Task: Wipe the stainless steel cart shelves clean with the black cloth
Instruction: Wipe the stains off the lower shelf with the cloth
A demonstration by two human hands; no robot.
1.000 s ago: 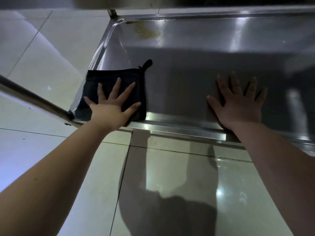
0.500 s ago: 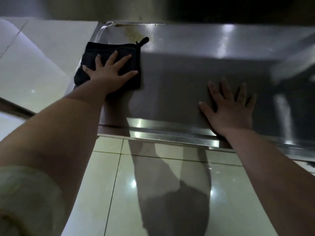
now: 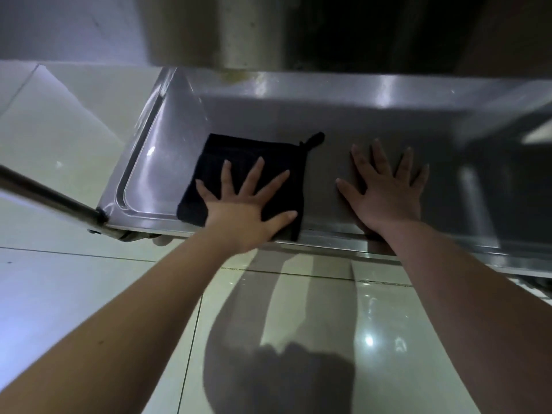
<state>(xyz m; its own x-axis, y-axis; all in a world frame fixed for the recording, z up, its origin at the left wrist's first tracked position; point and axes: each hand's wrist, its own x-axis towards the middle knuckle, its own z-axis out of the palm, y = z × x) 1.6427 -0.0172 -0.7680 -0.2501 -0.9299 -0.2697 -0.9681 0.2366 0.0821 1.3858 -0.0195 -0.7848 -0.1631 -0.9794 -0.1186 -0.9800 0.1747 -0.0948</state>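
cart shelf [image 3: 358, 121] of shiny steel fills the middle of the view, low down by the floor, with a raised lip round its edge. the tiled floor [image 3: 89, 294] is pale and glossy, and a dark shadow falls on it. another steel part of the cart [image 3: 239, 31] hangs over the shelf at the top, dark on its right side. a round steel bar [image 3: 44, 191] runs from the left edge to the shelf's near left corner. the black cloth [image 3: 230, 150] lies flat on the left half of the shelf, and its near corner reaches the front lip. the left hand [image 3: 245, 216] presses flat on the cloth, fingers [image 3: 252, 174] straight and spread wide apart. the right hand [image 3: 385, 198] lies flat on the bare steel just beside the cloth, not touching it, fingers apart too. a yellow-brown stain [image 3: 239, 76] sits at the shelf's back edge. a small loop [image 3: 315, 138] sticks out from the cloth's far right corner.
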